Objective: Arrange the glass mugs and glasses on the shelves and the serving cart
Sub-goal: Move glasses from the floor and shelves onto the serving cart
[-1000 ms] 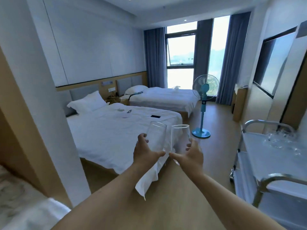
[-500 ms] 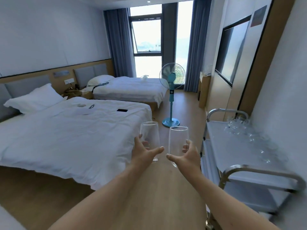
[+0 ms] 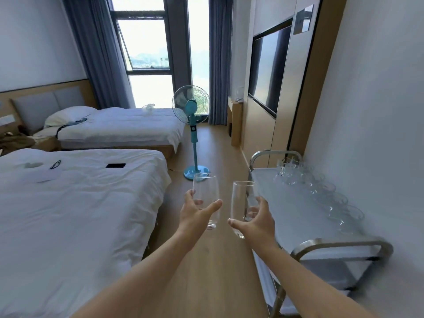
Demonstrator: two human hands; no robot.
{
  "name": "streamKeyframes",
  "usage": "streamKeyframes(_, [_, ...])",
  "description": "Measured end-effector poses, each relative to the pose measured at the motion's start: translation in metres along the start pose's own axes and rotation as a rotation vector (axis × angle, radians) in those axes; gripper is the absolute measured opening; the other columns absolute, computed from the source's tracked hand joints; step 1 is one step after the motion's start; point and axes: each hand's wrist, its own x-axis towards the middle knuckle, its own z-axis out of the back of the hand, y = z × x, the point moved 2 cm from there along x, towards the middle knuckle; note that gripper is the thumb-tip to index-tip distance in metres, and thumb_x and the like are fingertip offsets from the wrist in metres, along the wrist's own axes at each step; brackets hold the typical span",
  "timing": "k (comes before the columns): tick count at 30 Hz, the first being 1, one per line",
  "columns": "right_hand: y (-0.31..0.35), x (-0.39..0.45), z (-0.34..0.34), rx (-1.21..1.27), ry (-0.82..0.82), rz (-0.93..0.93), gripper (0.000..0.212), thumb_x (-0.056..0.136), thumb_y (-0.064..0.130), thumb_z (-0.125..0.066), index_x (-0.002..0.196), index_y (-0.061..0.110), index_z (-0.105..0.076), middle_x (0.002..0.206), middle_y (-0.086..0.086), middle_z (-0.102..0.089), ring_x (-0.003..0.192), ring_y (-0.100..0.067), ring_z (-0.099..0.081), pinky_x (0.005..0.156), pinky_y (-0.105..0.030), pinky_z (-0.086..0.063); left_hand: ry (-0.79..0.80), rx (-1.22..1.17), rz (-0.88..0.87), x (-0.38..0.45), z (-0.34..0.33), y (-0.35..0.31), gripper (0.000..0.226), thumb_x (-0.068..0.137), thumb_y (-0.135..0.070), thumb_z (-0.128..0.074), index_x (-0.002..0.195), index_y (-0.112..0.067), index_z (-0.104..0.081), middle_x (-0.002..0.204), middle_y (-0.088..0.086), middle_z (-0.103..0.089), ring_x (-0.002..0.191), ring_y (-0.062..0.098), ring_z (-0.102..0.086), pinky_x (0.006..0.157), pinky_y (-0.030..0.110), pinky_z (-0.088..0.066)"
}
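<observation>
My left hand (image 3: 195, 213) grips a tall clear glass (image 3: 205, 187) held upright over the wooden floor. A second tall clear glass (image 3: 241, 200) is held in my right hand (image 3: 257, 222), just left of the serving cart (image 3: 339, 245). The two glasses are close together, a small gap between them. The metal cart stands against the right wall, its white top shelf carrying a row of several glass mugs (image 3: 325, 191) along the wall side and a cluster of glasses (image 3: 288, 171) at its far end. The cart's lower shelves are mostly hidden.
Two white beds (image 3: 80, 203) fill the left side; a black phone (image 3: 115, 165) lies on the nearer one. A teal standing fan (image 3: 193, 131) stands in the aisle ahead. A television (image 3: 268, 67) hangs on the right wall. The wooden floor runs between bed and cart.
The view has swung to the right and moved forward. The cart now lies close at my right. Both hands still hold their glasses, now nearer the cart's front corner.
</observation>
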Motion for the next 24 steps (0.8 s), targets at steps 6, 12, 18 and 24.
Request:
streamKeyframes(6, [0.004,0.071,-0.044,-0.043,-0.055,-0.041,0.109,0.058,0.035,-0.096,0.148,0.022,-0.036,0.118,0.001,-0.055,0.11,-0.019,-0.059,0.094,-0.037,-0.051,0.099,-0.058,0.042,0.09,0.0,0.008,0.093,0.072,-0.049,-0.086,0.146,-0.029,-0.033,0.118,-0.002,-0.054,0.099,0.01,-0.059,0.047,0.014,-0.05])
streamKeyframes(12, [0.007,0.123,-0.087,-0.083,-0.068,-0.087,0.112,0.06,0.036,-0.096,0.151,0.017,-0.033,0.126,0.0,-0.054,0.112,-0.017,-0.057,0.097,-0.037,-0.051,0.153,-0.059,0.055,0.169,0.003,0.018,0.089,0.076,-0.051,-0.083,0.147,-0.029,-0.034,0.117,-0.002,-0.056,0.096,0.008,-0.06,0.043,0.009,-0.046])
streamKeyframes(18, [0.0,0.157,-0.112,-0.11,-0.063,-0.154,0.112,0.058,0.037,-0.096,0.151,0.02,-0.034,0.119,0.004,-0.053,0.108,-0.015,-0.057,0.097,-0.037,-0.051,0.214,-0.085,0.096,0.216,-0.002,0.03,0.085,0.078,-0.051,-0.081,0.146,-0.029,-0.034,0.112,-0.005,-0.058,0.095,0.008,-0.062,0.047,0.016,-0.051])
streamKeyframes(24, [-0.015,0.2,-0.14,-0.123,-0.04,-0.193,0.114,0.058,0.04,-0.097,0.151,0.021,-0.034,0.122,0.002,-0.054,0.11,-0.017,-0.057,0.096,-0.038,-0.052,0.229,-0.062,0.136,0.262,-0.01,0.044,0.088,0.076,-0.053,-0.082,0.147,-0.03,-0.033,0.11,-0.007,-0.059,0.095,0.008,-0.063,0.059,0.03,-0.059])
